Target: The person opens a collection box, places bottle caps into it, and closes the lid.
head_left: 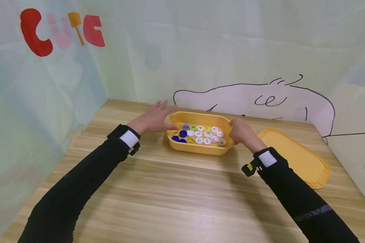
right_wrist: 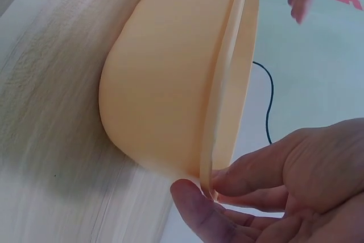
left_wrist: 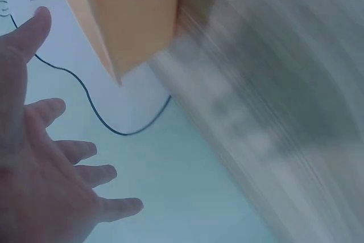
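Observation:
A yellow plastic box [head_left: 197,148] stands on the wooden table, holding several round bottle caps [head_left: 198,134] in white, blue, yellow, green and purple. My right hand [head_left: 242,132] pinches its right end. In the right wrist view, thumb and fingers of the right hand [right_wrist: 307,180] close on the rim of the box [right_wrist: 159,72]. At the other end, my left hand [head_left: 154,119] is spread beside the box, thumb near the rim. The left wrist view shows the left hand [left_wrist: 45,180] with fingers apart and nothing in them, beside the box wall [left_wrist: 131,21].
A yellow lid [head_left: 295,157] lies flat on the table at the right, partly behind my right forearm. Behind the table [head_left: 176,192] hangs a printed cloth backdrop [head_left: 200,50], close to the back edge. Another cloth side borders the left.

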The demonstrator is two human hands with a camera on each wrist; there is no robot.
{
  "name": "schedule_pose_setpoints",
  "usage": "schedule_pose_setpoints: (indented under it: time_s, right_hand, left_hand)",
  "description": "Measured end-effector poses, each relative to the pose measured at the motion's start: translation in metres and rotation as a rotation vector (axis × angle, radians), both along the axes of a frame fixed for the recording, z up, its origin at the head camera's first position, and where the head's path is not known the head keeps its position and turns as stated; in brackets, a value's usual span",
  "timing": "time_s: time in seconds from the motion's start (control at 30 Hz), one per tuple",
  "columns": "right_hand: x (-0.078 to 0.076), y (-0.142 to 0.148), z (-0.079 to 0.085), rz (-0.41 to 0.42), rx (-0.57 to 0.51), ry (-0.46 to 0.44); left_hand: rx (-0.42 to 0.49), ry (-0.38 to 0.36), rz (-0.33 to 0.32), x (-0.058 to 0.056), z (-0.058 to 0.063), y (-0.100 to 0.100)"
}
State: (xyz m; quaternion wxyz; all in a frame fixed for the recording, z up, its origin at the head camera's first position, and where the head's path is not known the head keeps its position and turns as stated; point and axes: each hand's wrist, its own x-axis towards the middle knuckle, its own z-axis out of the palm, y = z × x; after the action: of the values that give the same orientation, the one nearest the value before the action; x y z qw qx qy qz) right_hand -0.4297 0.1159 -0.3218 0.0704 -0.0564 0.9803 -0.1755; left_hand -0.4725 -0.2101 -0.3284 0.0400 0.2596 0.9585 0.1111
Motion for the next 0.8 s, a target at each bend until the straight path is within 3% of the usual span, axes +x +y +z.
schedule_pose_setpoints:
  time_s: [0.3, 0.8]
  right_hand:
    - [0.006, 0.006, 0.000, -0.010, -0.041, -0.023]
    - [0.022, 0.042, 0.000, -0.070, -0.028, -0.033]
  left_hand:
    - [0.037, -0.026, 0.030, 0.006, -0.001, -0.023]
    - [0.028, -0.050, 0.017, 0.003, 0.001, -0.009]
